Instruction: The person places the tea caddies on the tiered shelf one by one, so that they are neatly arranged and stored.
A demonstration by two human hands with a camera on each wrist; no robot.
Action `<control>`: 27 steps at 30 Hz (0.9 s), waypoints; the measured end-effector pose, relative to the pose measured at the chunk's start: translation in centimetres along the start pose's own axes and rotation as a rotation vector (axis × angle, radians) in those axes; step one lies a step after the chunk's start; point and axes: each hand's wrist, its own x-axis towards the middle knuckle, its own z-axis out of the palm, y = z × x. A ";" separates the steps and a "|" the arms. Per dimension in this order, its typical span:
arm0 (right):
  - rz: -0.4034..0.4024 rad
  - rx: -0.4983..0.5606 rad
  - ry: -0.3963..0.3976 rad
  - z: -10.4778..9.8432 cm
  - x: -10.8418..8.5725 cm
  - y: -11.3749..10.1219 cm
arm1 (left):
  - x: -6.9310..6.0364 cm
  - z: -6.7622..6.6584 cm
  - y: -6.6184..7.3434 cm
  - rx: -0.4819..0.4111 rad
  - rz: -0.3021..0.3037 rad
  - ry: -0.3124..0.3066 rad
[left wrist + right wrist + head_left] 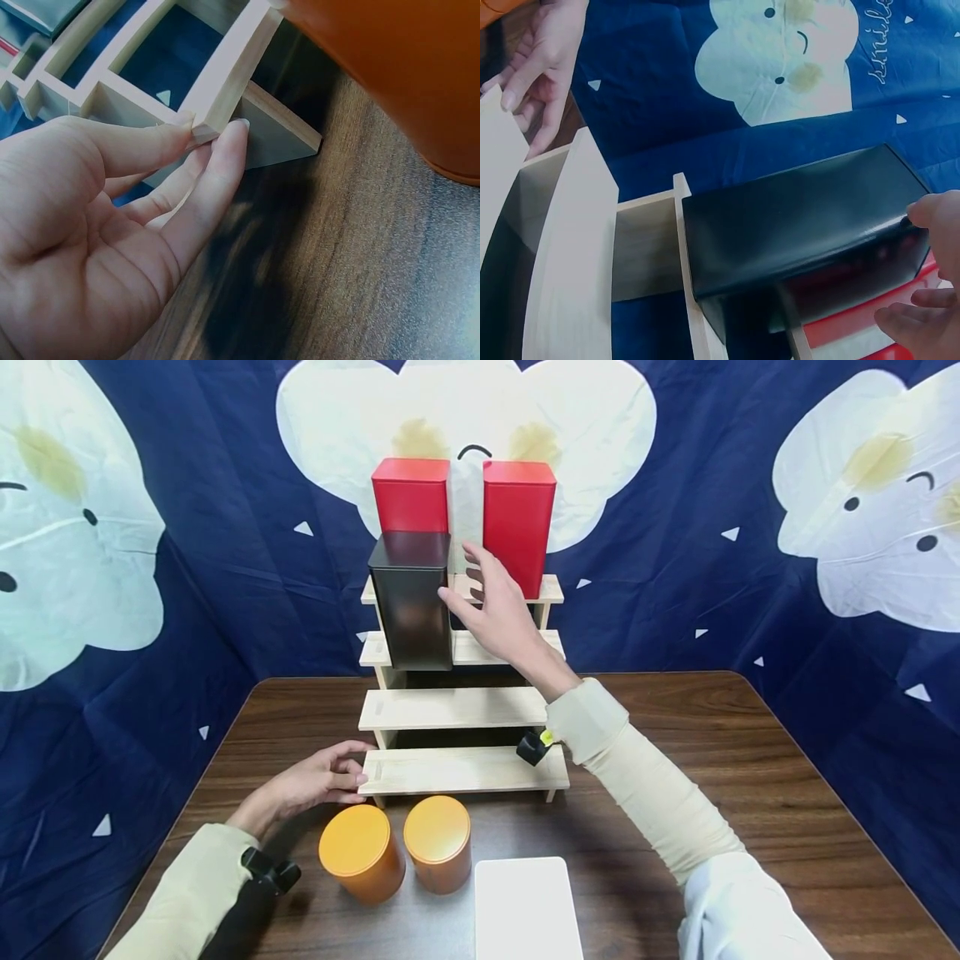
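Observation:
A wooden step rack (459,708) stands on the table. My left hand (318,778) pinches the left end of its lowest step between thumb and fingers, clearest in the left wrist view. On the second step from the top, toward the left, a tall black tin (412,610) stands upright. Beside its upper right edge is my right hand (498,610), fingers spread and loosely bent. The thumb tip is at the tin's edge; whether it touches cannot be told. Two red tins, the left one (411,497) partly hidden behind the black tin and the right one (519,527), stand on the top step.
Two orange round canisters, one (360,852) to the left and another (438,843) beside it, stand in front of the rack. A white rectangular object (525,906) lies right of them. A dark blue cloth (225,527) with cloud faces hangs behind the wooden table (675,735).

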 end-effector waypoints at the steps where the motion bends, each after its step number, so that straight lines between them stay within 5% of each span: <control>1: 0.001 -0.005 0.001 -0.2 -0.1 0.0 | 0.0 0.0 0.0 -0.002 0.001 0.000; 14: 0.015 0.096 -0.014 -2.0 -2.9 1.1 | 0.0 -0.1 0.0 -0.009 0.011 -0.011; 21: 0.002 0.134 -0.051 -2.9 -5.9 -1.5 | 0.0 -0.1 -0.1 -0.013 0.005 -0.008; 27: -0.047 0.174 -0.059 -3.1 -7.4 0.1 | 0.0 -0.1 0.0 -0.017 -0.001 -0.010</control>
